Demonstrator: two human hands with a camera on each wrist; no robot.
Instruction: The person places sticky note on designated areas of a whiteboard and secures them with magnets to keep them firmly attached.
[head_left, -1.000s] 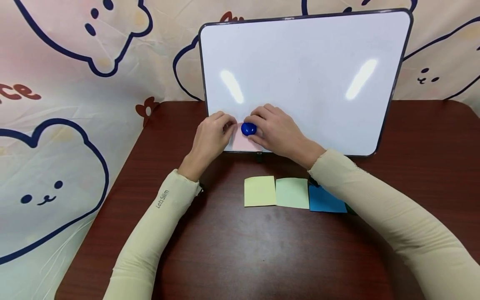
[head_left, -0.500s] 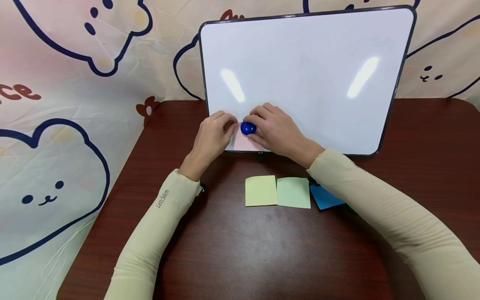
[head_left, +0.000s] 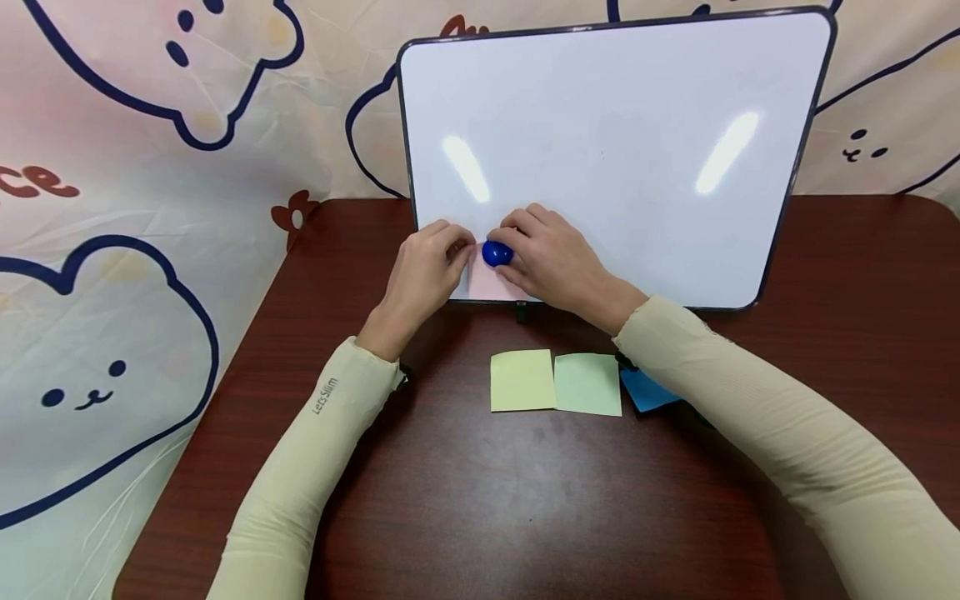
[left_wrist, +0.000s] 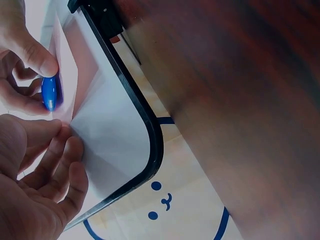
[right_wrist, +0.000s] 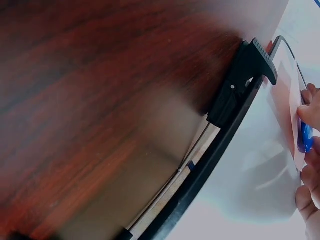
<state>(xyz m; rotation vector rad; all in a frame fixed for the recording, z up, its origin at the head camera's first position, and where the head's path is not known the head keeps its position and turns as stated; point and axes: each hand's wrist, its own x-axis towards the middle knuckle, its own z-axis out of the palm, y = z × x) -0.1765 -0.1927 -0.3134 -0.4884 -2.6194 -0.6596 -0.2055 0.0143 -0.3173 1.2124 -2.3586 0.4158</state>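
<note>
A pink sticky note [head_left: 491, 285] lies at the lower left of the whiteboard [head_left: 615, 167]. My left hand [head_left: 426, 265] pinches its upper left corner between thumb and forefinger. With the thumb and fingers of my right hand [head_left: 555, 260] I hold a glossy blue round magnet [head_left: 497, 253] over the note's upper part. In the left wrist view the pink note [left_wrist: 70, 65] stands off the board at its lower edge and casts a pinkish shadow. The same magnet [right_wrist: 306, 137] shows at the right edge of the right wrist view.
A yellow note [head_left: 522, 381], a pale green note [head_left: 588, 384] and a blue note [head_left: 647, 390] lie in a row on the brown table [head_left: 480, 500]. My right sleeve [head_left: 750, 417] partly covers the blue one. A black clip [right_wrist: 242, 82] grips the board's lower edge.
Both hands stay nearly still at the pink note. Beneath my right sleeve, the blue note has turned askew, and less of it shows. The head view has shifted slightly.
</note>
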